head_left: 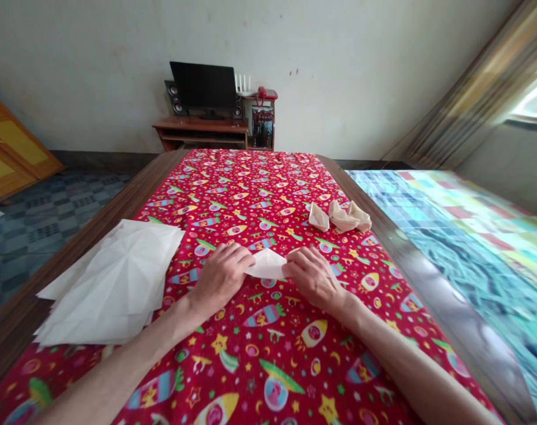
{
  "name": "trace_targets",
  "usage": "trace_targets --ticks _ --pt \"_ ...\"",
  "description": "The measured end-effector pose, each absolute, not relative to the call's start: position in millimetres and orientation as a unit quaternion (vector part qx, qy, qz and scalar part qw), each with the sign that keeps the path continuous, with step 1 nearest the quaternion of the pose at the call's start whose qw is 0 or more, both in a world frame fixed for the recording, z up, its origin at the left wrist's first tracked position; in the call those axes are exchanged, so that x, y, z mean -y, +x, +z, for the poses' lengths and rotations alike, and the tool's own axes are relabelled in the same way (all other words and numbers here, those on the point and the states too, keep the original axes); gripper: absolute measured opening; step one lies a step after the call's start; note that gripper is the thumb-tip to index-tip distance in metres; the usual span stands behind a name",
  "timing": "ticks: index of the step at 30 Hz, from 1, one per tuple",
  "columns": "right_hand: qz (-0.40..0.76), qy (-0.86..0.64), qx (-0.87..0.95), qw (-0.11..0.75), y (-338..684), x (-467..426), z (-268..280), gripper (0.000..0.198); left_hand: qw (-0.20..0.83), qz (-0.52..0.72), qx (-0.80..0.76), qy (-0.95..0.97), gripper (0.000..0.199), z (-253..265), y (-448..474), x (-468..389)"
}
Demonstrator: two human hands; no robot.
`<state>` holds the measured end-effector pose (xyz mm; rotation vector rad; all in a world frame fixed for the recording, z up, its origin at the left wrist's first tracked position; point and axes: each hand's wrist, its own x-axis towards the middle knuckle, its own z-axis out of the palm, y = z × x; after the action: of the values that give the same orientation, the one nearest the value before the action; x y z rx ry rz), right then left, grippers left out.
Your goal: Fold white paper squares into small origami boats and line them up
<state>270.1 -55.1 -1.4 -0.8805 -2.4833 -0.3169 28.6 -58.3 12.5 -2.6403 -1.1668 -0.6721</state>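
A small folded piece of white paper [268, 264] is stretched between my two hands, just over the red patterned cloth [268, 354]. My left hand [226, 268] pinches its left end, fingers closed. At the right end, my right hand [313, 276] grips the paper the same way, and the fingertips hide that corner. To the left lies a stack of creased white paper sheets [117, 277]. Beyond my right hand sit several folded paper shapes, one standing apart [318, 217] and others bunched together [342, 216].
The cloth covers a long table with dark wooden edges [428, 289]. Against the far wall, a desk [201, 124] holds a monitor [204, 85], speakers and a red telephone [267, 93]. A bed with a coloured cover [463, 236] is on the right, a yellow cabinet [18, 141] on the left.
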Motion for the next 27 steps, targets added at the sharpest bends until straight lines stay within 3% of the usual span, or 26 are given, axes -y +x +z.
trace_targets --ticks 6,11,15,27 --pt "-0.019 -0.331 0.922 0.199 273.8 66.2 -11.3 0.023 -0.004 -0.235 0.401 -0.885 0.015 -14.2 13.8 68.6" --pt "0.086 -0.362 0.891 0.26 276.3 69.0 -9.7 0.02 -0.113 -0.312 0.417 -0.846 0.009 -22.8 9.0 63.6" --pt "0.17 -0.423 0.84 0.293 276.6 66.1 -15.1 0.022 -0.148 -0.337 0.443 -0.817 0.017 -25.5 8.7 58.0" --pt "0.052 -0.552 0.809 0.196 266.2 65.4 -7.8 0.027 -0.06 -0.253 0.497 -0.828 0.022 -18.1 12.0 49.0"
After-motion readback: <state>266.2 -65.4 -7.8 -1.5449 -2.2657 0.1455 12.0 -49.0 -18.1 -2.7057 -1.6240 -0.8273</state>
